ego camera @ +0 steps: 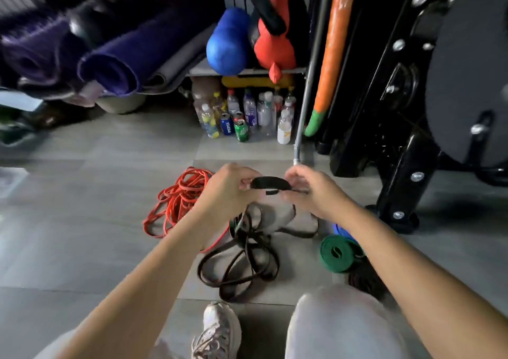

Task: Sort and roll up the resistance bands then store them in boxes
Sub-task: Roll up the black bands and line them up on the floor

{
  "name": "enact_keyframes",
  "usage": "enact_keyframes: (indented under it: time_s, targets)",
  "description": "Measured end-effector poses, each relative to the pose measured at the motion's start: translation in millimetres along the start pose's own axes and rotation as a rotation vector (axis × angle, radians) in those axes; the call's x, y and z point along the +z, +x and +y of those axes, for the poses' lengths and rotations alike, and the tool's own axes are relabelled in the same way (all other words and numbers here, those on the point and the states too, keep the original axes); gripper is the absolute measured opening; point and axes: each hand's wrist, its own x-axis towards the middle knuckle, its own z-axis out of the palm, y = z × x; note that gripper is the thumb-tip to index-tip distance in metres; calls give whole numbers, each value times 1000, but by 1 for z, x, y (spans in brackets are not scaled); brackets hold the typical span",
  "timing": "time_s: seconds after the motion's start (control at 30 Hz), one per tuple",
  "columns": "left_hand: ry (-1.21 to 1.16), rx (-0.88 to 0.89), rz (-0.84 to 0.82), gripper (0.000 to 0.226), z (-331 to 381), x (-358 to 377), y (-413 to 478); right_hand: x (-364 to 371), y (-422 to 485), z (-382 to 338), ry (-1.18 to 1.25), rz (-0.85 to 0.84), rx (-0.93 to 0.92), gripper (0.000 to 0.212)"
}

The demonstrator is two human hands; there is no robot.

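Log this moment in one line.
phase: rolling | left hand: pinches black band | right hand: holds same band | floor: red bands, black tangle, green roll

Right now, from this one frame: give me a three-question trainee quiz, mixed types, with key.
1. True or false: the green band lies already rolled on the floor.
2. Multiple choice: what do the fingers of the left hand and right hand pinch between them?
A. the green band
B. a black band
C. a bottle
3. Fill in: the loose red bands lie in a tangle to the ___ of both hands.

Key: 1 true; 2 B; 3 left.
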Motion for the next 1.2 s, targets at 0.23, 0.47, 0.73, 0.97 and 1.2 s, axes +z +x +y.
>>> enact_keyframes:
  time_s: [0.23, 0.47, 0.73, 0.97, 1.2]
  targets:
    - [-371, 90, 116, 35, 81, -62, -60, 0, -63, -72, 20, 11, -139, 29]
    - [-774, 100, 163, 17, 150, -114, -94, 6, -103, -140, 296, 166, -171, 17]
    - [-911, -38, 228, 17, 130, -108, -123, -10, -134, -173, 381, 178, -264, 37]
    - [378, 1, 112, 61, 97, -80, -137, -11, -140, -143, -275, 74, -220, 36]
    - [664, 124, 101, 86, 108, -74, -136, -5, -146, -137, -493, -72, -208, 33]
